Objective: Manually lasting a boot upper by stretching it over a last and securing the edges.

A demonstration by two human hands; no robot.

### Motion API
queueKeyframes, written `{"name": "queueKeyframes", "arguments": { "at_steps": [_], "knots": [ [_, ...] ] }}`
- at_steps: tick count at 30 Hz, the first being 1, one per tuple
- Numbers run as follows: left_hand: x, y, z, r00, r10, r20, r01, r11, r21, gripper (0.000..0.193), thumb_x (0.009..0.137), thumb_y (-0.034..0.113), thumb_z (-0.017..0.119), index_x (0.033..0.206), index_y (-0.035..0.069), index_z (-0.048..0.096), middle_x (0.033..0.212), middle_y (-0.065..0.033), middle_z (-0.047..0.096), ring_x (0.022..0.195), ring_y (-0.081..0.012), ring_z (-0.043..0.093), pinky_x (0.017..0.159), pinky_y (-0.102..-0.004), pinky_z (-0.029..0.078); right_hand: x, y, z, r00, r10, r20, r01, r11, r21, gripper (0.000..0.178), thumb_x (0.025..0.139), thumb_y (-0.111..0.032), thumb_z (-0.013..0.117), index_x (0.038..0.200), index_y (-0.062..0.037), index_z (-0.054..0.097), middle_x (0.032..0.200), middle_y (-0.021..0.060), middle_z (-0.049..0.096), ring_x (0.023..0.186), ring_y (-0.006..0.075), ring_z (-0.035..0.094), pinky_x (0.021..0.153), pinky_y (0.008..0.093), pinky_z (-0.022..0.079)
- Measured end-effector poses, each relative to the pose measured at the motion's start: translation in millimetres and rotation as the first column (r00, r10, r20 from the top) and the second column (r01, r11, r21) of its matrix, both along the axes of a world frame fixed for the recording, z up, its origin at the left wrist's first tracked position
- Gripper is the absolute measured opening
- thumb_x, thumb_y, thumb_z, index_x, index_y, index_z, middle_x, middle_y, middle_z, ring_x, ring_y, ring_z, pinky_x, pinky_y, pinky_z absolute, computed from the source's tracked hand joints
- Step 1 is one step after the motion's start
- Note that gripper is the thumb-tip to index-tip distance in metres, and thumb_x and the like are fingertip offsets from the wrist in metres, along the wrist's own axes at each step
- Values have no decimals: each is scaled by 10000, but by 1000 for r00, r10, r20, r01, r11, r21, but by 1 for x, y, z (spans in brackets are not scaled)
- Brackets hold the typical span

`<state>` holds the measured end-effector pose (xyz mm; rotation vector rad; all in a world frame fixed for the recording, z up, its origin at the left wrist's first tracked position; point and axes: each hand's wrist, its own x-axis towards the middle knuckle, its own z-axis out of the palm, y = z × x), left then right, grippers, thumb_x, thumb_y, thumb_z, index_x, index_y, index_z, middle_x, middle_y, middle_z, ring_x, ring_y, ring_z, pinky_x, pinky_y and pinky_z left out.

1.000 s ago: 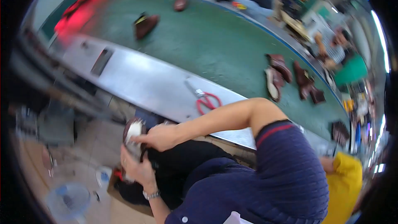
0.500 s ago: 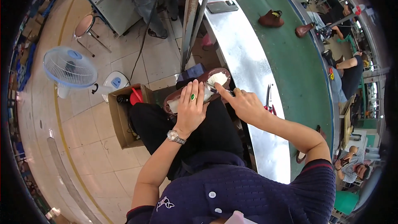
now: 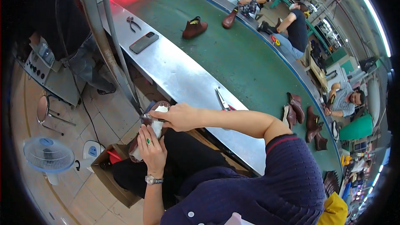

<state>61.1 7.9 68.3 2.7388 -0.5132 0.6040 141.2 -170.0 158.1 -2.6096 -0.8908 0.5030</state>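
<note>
A brown shoe [image 3: 161,105] with white material on its upturned underside lies across my lap, beside the workbench edge. My left hand [image 3: 152,148], with a green-stoned ring, grips its middle and near part, fingers fairly straight over the side. Over the far part of the shoe is my right hand [image 3: 178,117], its fingers closed and the index finger pointing along the white surface. A thin thing seems to be in that hand; its kind is hidden by the fingers. Part of the shoe is covered by both hands.
On the metal bench [image 3: 183,73] lie scissors [image 3: 223,100], a phone [image 3: 144,42] and pliers [image 3: 133,24]. The green conveyor belt [image 3: 241,71] carries several brown shoes. A cardboard box [image 3: 112,183] and a fan [image 3: 48,154] stand at left. Co-workers [image 3: 291,27] sit across the belt.
The view has turned right, showing more of the belt and its shoes. My right hand still works over the shoe's far part, its fingers now bent closer in. My left hand keeps its grip.
</note>
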Motion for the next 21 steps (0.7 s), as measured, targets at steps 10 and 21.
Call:
{"name": "queueKeyframes", "arguments": {
  "at_steps": [10,21],
  "knots": [
    [9,-9,5,1000,15,0,-15,999,-46,624,769,158,701,1294,-99,480,1322,-264,500,1230,-387,479,1027,-453,393,7,-13,-1,995,-94,-24,94,996,-7,584,922,-224,559,1445,-159,310,826,223,663,757,462,620,669,520,483],
    [-2,-3,-2,995,97,18,-97,995,-2,616,770,168,699,1278,-110,487,1334,-268,484,1229,-385,485,1029,-436,394,3,7,22,962,-214,-167,221,975,26,590,925,-221,549,1449,-109,301,711,163,654,649,347,644,646,431,504]
  ]
}}
